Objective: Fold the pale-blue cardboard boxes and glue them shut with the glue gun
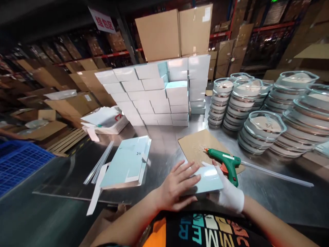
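A small pale blue-white box is held low over the front of the metal table, near my body. My right hand, in a white glove, grips its right side, with the fingers partly hidden behind it. My bare left hand lies across its left part with the fingers stretched out and spread. Just beyond the right hand a green glue gun rests on a brown cardboard sheet, its orange nozzle pointing left. A clear glue stick sticks out from its rear.
Flat pale-blue cartons lie left on the metal table, beside clear sticks and a white strip. White boxes are stacked behind. Round clear-lidded containers stand right. A white basket holds papers.
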Motion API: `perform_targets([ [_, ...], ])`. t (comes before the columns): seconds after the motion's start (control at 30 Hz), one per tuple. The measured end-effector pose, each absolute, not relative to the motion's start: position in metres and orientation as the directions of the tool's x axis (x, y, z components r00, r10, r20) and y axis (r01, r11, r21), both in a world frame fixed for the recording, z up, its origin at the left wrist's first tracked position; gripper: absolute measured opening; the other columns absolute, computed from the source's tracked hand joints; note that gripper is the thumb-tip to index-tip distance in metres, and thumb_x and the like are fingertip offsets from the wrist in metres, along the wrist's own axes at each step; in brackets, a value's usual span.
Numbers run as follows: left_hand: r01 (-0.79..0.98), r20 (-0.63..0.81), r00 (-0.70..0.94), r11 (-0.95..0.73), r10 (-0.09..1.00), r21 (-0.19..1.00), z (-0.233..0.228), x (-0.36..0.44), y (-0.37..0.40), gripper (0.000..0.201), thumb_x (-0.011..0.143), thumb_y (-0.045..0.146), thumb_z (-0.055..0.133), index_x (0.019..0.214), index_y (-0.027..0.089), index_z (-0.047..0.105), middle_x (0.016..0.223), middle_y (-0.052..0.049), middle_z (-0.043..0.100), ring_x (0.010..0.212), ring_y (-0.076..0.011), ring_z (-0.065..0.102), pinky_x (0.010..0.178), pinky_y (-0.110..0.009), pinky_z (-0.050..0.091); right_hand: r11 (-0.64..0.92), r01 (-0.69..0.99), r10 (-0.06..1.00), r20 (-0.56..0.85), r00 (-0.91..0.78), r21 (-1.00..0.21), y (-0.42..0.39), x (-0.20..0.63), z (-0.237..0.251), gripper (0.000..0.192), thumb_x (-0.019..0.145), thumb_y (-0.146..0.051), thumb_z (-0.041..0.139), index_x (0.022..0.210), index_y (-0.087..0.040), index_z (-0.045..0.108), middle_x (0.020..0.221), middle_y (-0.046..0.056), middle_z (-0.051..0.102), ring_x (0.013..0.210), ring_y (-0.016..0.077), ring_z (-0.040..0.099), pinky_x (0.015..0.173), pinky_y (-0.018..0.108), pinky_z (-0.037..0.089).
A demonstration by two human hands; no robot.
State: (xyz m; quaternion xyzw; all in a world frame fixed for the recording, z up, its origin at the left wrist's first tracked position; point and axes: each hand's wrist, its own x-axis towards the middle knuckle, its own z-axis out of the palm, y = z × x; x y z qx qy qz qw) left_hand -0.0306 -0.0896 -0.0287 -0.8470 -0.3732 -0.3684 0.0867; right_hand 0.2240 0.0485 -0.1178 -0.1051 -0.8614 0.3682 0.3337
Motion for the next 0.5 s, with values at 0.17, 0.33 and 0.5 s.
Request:
perform_targets([
  [0.17,0.633,0.766,0.253,-0.700,0.591,0.331,-0.045,-0.046,-0.077,0.071,0.100,0.050,0.075,0.162,0.026,0.050,0.157,-0.025,0.063,0.154,-0.0358,0.057,0.123,-0.060,0.049,0.672,0.057,0.518,0.414,-0.749,-0.739,0.057,0.221,-0.129,0.097,0.087,-0.040,0.078,0.172,-0.025,0.034,0.147,0.020,0.070,0.130,0.0410,0.073,0.112,0.055,0.061],
  [0.33,0.584,0.781,0.280,-0.745,0.559,0.323,-0.044,-0.051,-0.065,0.060,0.100,0.048,0.077,0.151,0.021,0.062,0.146,-0.024,0.072,0.141,-0.0339,0.068,0.115,-0.056,0.056,0.592,0.140,0.562,0.282,-0.777,-0.793,0.054,0.214,-0.121,0.077,0.089,-0.042,0.072,0.160,-0.021,0.052,0.151,0.018,0.068,0.143,0.0389,0.064,0.127,0.056,0.048],
  [0.5,0.580,0.781,0.290,-0.751,0.553,0.316,-0.045,-0.050,-0.070,0.058,0.101,0.045,0.076,0.153,0.023,0.063,0.146,-0.022,0.073,0.137,-0.0330,0.070,0.112,-0.055,0.058,0.554,0.180,0.579,0.220,-0.785,-0.813,0.048,0.212,-0.126,0.071,0.079,-0.045,0.081,0.144,-0.021,0.067,0.148,0.016,0.070,0.147,0.0424,0.059,0.130,0.056,0.043],
])
